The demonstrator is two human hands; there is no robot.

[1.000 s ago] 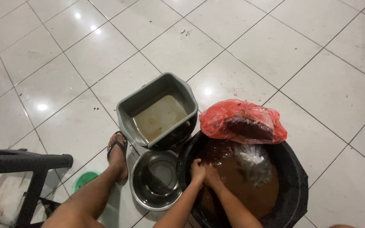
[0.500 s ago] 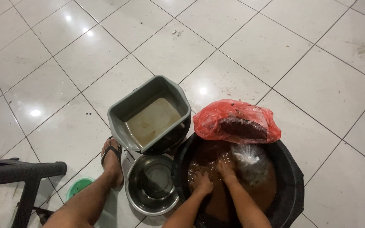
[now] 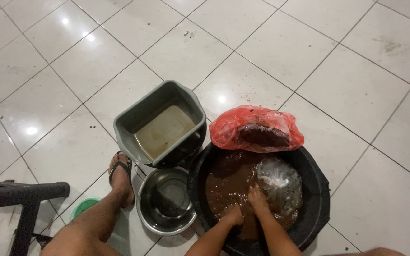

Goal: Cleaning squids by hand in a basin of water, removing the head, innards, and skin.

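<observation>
Both hands are immersed in a black round basin (image 3: 316,199) on the tiled floor (image 3: 357,85). The left hand (image 3: 236,217) and right hand (image 3: 257,199) sit side by side in opaque brown liquid (image 3: 228,182); the grip state of both cannot be determined. A crumpled clear plastic bag (image 3: 280,182) lies just beside the right hand. Left: steel bowl (image 3: 167,201). Beyond: grey tub (image 3: 160,123) and red bag (image 3: 255,128) on the rim.

Left hand (image 3: 236,217), right hand (image 3: 257,198) side by side, fingers submerged.
</observation>
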